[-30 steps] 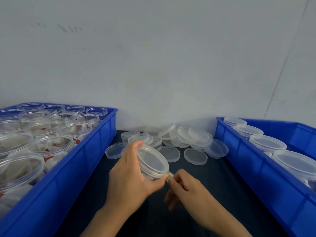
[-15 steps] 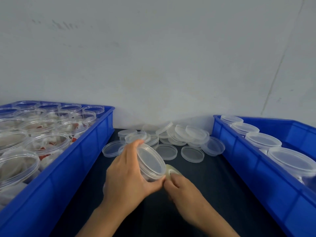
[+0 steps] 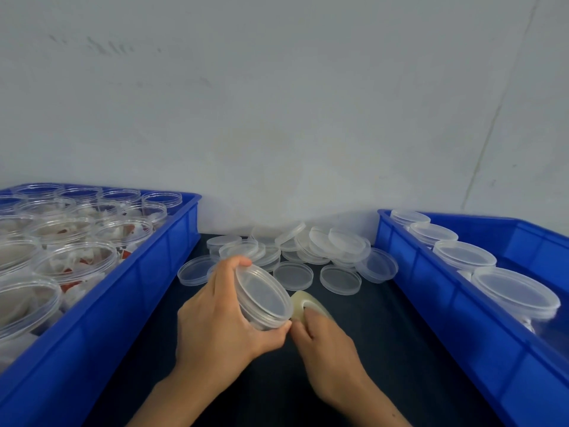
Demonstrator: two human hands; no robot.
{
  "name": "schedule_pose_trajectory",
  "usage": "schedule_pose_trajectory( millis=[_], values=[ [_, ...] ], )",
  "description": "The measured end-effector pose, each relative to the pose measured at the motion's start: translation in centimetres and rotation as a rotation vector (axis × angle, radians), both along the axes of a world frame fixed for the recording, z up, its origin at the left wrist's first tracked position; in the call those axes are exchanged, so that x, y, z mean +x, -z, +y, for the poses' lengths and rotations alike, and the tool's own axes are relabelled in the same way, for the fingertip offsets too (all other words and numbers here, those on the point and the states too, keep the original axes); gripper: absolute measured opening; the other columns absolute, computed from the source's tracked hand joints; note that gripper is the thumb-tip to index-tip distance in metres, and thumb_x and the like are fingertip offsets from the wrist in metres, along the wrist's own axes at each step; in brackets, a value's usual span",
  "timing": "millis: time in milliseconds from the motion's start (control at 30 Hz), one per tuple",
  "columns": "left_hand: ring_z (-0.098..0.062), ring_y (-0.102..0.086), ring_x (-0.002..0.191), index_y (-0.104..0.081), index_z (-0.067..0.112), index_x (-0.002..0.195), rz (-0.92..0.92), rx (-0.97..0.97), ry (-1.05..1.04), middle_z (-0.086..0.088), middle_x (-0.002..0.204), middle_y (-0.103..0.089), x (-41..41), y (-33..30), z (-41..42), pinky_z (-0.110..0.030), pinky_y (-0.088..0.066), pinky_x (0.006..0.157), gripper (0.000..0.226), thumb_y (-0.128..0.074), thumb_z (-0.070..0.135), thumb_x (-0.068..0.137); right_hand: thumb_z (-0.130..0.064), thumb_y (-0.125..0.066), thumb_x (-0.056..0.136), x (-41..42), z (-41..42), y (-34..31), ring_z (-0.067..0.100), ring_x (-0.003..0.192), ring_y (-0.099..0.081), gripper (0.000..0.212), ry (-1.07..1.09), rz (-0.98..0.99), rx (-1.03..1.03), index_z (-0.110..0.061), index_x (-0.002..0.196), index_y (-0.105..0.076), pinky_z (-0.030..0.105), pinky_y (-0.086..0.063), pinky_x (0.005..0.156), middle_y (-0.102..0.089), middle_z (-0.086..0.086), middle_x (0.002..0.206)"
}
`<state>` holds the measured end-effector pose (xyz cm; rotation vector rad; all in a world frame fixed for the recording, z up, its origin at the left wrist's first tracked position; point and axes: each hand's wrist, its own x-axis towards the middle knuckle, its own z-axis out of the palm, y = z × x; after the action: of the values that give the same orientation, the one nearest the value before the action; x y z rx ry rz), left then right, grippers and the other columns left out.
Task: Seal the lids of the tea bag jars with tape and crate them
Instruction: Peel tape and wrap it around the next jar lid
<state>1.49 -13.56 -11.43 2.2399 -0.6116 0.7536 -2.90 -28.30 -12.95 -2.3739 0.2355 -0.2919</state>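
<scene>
Left hand [image 3: 221, 322] wraps a clear lidded jar [image 3: 261, 298], thumb on the near edge, fingers curled over the far rim; jar held tilted above the dark tabletop [image 3: 354, 349], lid [image 3: 260, 289] facing up and to the right, between the two crates at centre. Right hand [image 3: 323, 343] just right of the jar, fingers curled round a roll of clear tape [image 3: 303, 302]; the roll sits against the jar's lower right edge, touching or almost touching the lid rim. Whether a strip of tape is already stuck on the jar cannot be told, the tape being clear. Left blue crate [image 3: 129, 303] runs from the near left to the far wall, packed with open jars [image 3: 74, 260] holding white tea bags with some red showing; none of these wears a lid. Right blue crate [image 3: 446, 318] holds a row of jars with lids on [image 3: 465, 254], lined along its left wall from far to near. Loose clear lids [image 3: 308, 251] lie heaped on the tabletop at the far end against the pale wall [image 3: 277, 103], some stacked, some leaning on each other, a few flat and apart nearer the hands. Both forearms enter from the near edge, bare. The held jar's contents cannot be made out behind the hand.
</scene>
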Motion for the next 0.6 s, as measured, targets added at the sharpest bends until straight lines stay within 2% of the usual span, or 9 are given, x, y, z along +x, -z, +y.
schedule_pose_trajectory(
  millis=[133,233,433,533,600],
  values=[
    [-0.003,-0.051,0.085,-0.049,0.026,0.12,0.048,-0.053,0.014,0.017,0.102,-0.056,-0.4,-0.1,-0.4,-0.025,-0.039,0.071,0.093,-0.073,0.068,0.041,-0.031,-0.039,0.096,0.0,-0.6,0.0,0.014,0.065,-0.036,0.03,0.016,-0.03,-0.001,-0.015,0.071,-0.038,0.034,-0.033,0.063,-0.042,0.001,0.071],
    [-0.002,-0.052,0.086,-0.048,0.029,0.12,0.075,-0.073,0.021,0.018,0.102,-0.056,-0.6,-0.1,-0.5,-0.026,-0.04,0.074,0.094,-0.073,0.069,0.04,-0.032,-0.039,0.096,0.0,-0.9,0.0,0.015,0.065,-0.036,0.031,0.037,-0.043,-0.043,-0.015,0.07,-0.036,0.035,-0.032,0.063,-0.041,0.002,0.07],
    [0.001,-0.052,0.087,-0.045,0.034,0.12,0.117,-0.102,0.078,0.019,0.101,-0.057,-1.0,-0.5,-0.8,-0.023,-0.038,0.076,0.091,-0.08,0.065,0.041,-0.034,-0.041,0.094,0.4,-1.2,0.2,0.013,0.061,-0.034,0.032,0.028,-0.076,-0.004,-0.018,0.067,-0.036,0.032,-0.03,0.059,-0.04,-0.001,0.066],
    [0.003,-0.063,0.086,-0.05,0.039,0.111,0.192,-0.26,0.217,0.022,0.096,-0.065,-1.7,-0.9,0.0,-0.015,-0.048,0.071,0.084,-0.078,0.071,0.039,-0.029,-0.038,0.099,0.7,-4.2,-0.5,0.016,0.064,-0.039,0.035,0.131,-0.069,-0.007,-0.018,0.066,-0.038,0.034,-0.032,0.061,-0.044,0.001,0.067],
    [0.009,-0.064,0.086,-0.051,0.043,0.109,0.218,-0.355,0.292,0.026,0.099,-0.066,-1.6,-1.3,0.6,-0.011,-0.052,0.065,0.081,-0.074,0.072,0.038,-0.03,-0.036,0.102,0.3,-7.6,-1.1,0.018,0.063,-0.041,0.037,0.27,-0.111,0.174,-0.015,0.068,-0.044,0.037,-0.034,0.062,-0.046,0.003,0.067]
  ],
)
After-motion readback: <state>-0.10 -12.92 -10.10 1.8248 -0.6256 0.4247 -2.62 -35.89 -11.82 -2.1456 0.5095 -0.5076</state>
